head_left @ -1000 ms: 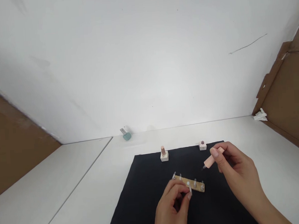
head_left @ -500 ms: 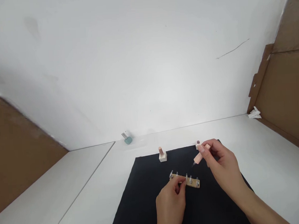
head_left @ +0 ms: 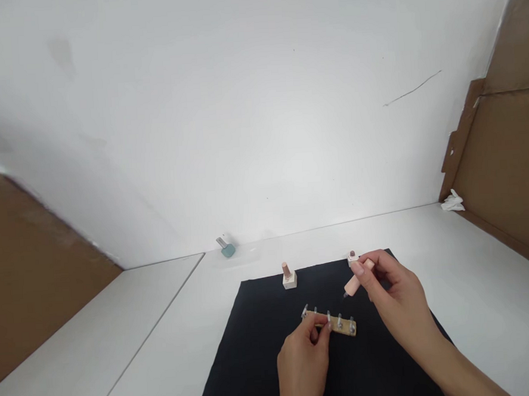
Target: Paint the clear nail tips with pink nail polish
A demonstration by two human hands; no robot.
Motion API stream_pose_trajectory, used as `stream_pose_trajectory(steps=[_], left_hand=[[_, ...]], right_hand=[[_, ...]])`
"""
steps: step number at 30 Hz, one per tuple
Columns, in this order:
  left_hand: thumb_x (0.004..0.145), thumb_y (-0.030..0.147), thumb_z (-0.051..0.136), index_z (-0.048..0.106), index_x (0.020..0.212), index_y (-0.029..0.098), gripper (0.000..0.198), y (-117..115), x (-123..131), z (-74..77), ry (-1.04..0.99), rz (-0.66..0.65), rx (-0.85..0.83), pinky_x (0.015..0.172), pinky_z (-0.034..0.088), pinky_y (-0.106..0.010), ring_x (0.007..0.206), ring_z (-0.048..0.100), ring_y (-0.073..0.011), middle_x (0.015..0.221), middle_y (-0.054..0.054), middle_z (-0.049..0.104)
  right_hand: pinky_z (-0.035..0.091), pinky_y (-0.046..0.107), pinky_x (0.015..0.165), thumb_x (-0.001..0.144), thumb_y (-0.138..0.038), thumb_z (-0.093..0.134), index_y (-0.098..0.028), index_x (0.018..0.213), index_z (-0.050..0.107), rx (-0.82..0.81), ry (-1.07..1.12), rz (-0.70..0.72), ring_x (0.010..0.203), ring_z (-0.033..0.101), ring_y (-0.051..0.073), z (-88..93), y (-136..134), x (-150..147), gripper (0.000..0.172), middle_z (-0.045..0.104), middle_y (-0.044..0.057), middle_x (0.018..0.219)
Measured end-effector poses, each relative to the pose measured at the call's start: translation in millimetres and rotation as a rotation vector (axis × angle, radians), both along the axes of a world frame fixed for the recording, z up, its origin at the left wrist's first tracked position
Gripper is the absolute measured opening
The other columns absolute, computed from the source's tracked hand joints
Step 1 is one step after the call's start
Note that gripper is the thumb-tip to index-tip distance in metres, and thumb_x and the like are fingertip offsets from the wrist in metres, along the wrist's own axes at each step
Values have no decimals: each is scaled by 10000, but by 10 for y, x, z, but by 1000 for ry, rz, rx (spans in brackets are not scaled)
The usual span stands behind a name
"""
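My left hand point(head_left: 302, 360) pinches the middle of a wooden strip point(head_left: 345, 328) that carries several small clear false nails point(head_left: 339, 321) on little stands. Its fingertips touch beside one of these nails, and part of the strip is hidden behind them. Between the thumb and fingers of my right hand point(head_left: 395, 294) is a pink nail polish brush point(head_left: 353, 285), held by its cap. The dark brush end tilts down to the left, above the strip and apart from the nails. Behind the right fingertips stands an open nail polish bottle point(head_left: 352, 259), partly covered.
On the black mat point(head_left: 258, 318), near its back edge, stands a pale nail polish bottle point(head_left: 290, 278) with a pinkish cap. A teal bottle point(head_left: 227, 250) leans by the white wall point(head_left: 259, 114). Crumpled white tissue point(head_left: 452, 201) lies beside the right cardboard panel point(head_left: 504, 165).
The brush in my right hand has shifted slightly, and its tip now sits a little farther from the nails. My left hand keeps its pinch on the strip. The view has tilted slightly.
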State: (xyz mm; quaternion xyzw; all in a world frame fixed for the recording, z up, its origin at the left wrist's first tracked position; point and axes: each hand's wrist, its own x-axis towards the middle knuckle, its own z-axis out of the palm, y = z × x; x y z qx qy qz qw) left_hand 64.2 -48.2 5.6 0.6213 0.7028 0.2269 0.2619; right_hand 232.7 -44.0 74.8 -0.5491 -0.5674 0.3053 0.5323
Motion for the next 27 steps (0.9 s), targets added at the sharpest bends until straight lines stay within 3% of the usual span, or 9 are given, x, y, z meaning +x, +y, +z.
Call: stream_pose_trajectory(steps=[5,14,18,24,27], left_hand=[[923,152,588,794,857,234,231,-8,-2,11,-6,-14,1,577,316,-228,595,586,-172,590,59,527],[949,171,556,775,858,219,242,7,5,12,-2,-29,-2,576,309,-234,596,581,-174,604,51,533],[929,199,576,750,952,226,178,-50,-70,-76,-23,-56,11,583,351,-230,597,601,-177,610,64,512],[917,268,585,765,876,265,185,-232,-137,-240,2,-54,26,571,386,-232,601,660,-188,611,47,613],[930,255,577,827,1050,314,284,-223,-68,-185,35,-86,-3,600,409,-248,650,703,-213,654,23,700]], right_hand=[[489,288,715,1004,-524,565,-250,810,632,-4,-1,6,769,661,195,-16,14,4,343,774,4,745],[463,266,628,998,-541,569,-246,803,636,0,-26,2,636,606,157,1,21,10,360,766,-16,712],[444,274,580,1003,-533,558,-244,812,647,5,-35,-9,588,595,156,-3,14,1,357,766,-9,713],[494,281,666,1000,-522,567,-246,811,636,13,-19,-9,716,658,187,11,13,-5,341,771,2,715],[504,284,685,996,-523,572,-248,799,633,14,-28,4,714,652,184,5,22,6,344,774,3,724]])
